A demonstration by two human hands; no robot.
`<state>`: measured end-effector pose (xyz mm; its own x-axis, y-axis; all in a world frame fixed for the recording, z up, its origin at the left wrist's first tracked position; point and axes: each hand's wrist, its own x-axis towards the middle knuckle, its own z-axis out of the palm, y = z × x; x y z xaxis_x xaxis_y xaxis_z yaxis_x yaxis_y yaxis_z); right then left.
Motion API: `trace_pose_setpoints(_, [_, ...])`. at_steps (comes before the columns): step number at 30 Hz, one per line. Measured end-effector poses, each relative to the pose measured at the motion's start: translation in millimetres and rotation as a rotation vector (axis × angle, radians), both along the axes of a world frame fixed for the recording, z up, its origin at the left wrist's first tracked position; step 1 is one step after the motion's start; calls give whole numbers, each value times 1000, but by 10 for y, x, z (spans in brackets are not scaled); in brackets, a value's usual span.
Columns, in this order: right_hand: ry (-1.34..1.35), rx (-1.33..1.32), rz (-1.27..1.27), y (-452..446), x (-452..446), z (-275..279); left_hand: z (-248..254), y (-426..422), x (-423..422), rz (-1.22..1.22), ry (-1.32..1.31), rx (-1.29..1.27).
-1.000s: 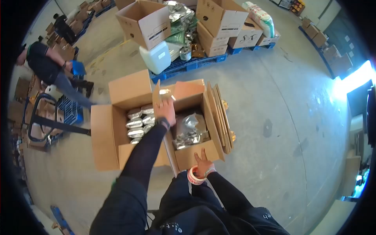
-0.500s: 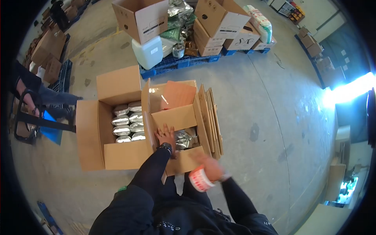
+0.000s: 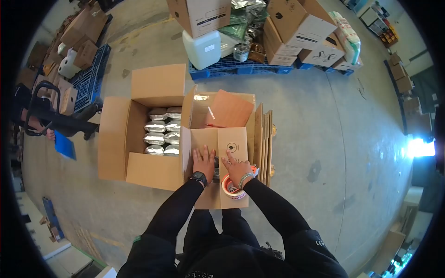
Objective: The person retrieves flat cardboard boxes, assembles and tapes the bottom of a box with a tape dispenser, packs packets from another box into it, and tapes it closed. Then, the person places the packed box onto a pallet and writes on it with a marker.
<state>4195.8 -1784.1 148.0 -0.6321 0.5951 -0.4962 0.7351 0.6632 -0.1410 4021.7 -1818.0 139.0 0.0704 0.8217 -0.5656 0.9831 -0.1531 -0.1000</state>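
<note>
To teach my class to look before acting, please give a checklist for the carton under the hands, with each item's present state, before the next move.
1. Left hand on left flap: ok.
2. Right hand on right flap: ok.
3. Flaps meeting fully: not ok, silver contents show between.
4. Tape roll nearby: ok, at right hand.
5. Tape end freed: cannot tell.

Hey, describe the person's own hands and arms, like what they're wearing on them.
The left hand and right hand are gloveless. Tight black fabric sleeves emerge from looser black upper sleeves, the right bearing white lettering. A black wristwatch circles the left wrist; a pale bracelet, the right.
</note>
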Motion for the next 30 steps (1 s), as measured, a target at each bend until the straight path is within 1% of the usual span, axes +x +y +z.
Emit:
trace_pose_setpoints(1, [6,-1,14,35,-3,23,235,9,-49,14,6,-1])
trace_pose_setpoints(2, [-22,-51,29,108,25,114,638,58,-117,67,-45,190])
trace_pose_setpoints(3, [-53,-107,37,144,71,159,842,76,-169,114,-100,376])
trace_pose_setpoints(4, [-24,-117,23,159,96,164,812,66,-308,112,-102,376])
trace_pose_setpoints(6, [-29,-138,46,198,80,212,709,-22,-619,702,-610,648])
trace_pose_setpoints(7, [-39,-156,74,220,69,256,553,-28,-507,708,-607,644])
trace_pose_setpoints(9, [-68,-201,85,340,81,285,200,108,-114,449,-870,484])
trace_pose_setpoints(10, [-101,-259,95,322,127,295,214,190,5,370,-665,318])
trace_pose_setpoints(11, [-117,-267,104,298,210,324,118,220,-37,385,-677,311])
trace_pose_setpoints(12, [-50,-292,109,347,258,353,-45,310,-189,244,-637,278])
trace_pose_setpoints(13, [22,-318,104,390,264,399,-56,422,-329,95,-593,239])
trace_pose_setpoints(14, [11,-344,96,394,257,437,-62,451,-450,103,-557,222])
trace_pose_setpoints(15, [11,-350,88,391,249,454,40,540,-492,97,-559,213])
trace_pose_setpoints(17, [106,-388,22,379,277,475,139,668,-520,201,-464,430])
trace_pose_setpoints(18, [93,-396,24,375,289,505,96,694,-529,245,-471,479])
trace_pose_setpoints(19, [111,-407,5,396,285,536,63,718,-520,251,-479,479])
trace_pose_setpoints(20, [130,-425,-18,384,281,549,39,694,-498,294,-449,397])
trace_pose_setpoints(21, [124,-428,-22,402,303,440,65,698,-486,332,-415,318])
trace_pose_setpoints(23, [519,-359,-125,458,416,168,51,659,-476,345,-451,350])
trace_pose_setpoints(24, [713,-319,-90,648,424,154,30,666,-458,360,-481,398])
trace_pose_setpoints(25, [901,-642,-302,864,330,363,-21,672,-450,356,-487,399])
trace_pose_setpoints(27, [945,-567,-515,1063,90,761,-157,643,-431,333,-456,532])
trace_pose_setpoints(28, [876,-588,-568,1251,-42,987,-175,690,-443,332,-465,531])
trace_pose_setpoints(30, [833,-563,-624,1541,-218,907,-148,687,-452,385,-545,479])
